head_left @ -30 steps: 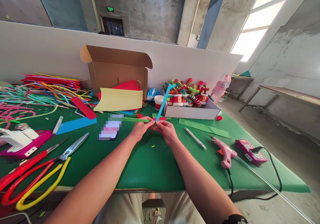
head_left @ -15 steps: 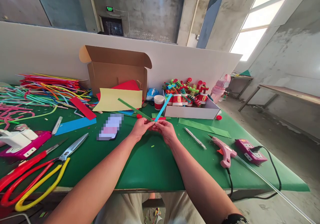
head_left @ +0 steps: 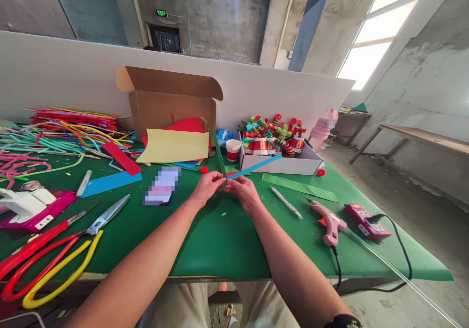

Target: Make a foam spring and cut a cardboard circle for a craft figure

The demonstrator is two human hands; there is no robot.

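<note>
Both my hands meet over the middle of the green table. My left hand pinches the joined ends of two paper strips, and a green paper strip rises from it, pointing up and away. My right hand pinches the same joint, from which a blue paper strip runs out to the right, almost level. The two strips cross at my fingertips. Just behind them lie red bottle caps.
Large scissors and a pink device lie at the left, a phone left of my hands. A cardboard box with coloured sheets stands behind. A white box of finished toys, a pen and a pink glue gun sit at the right.
The green strip swung from lying leftward to pointing up and away. The blue strip swung down from upright to nearly level on the right. My hands stayed in place.
</note>
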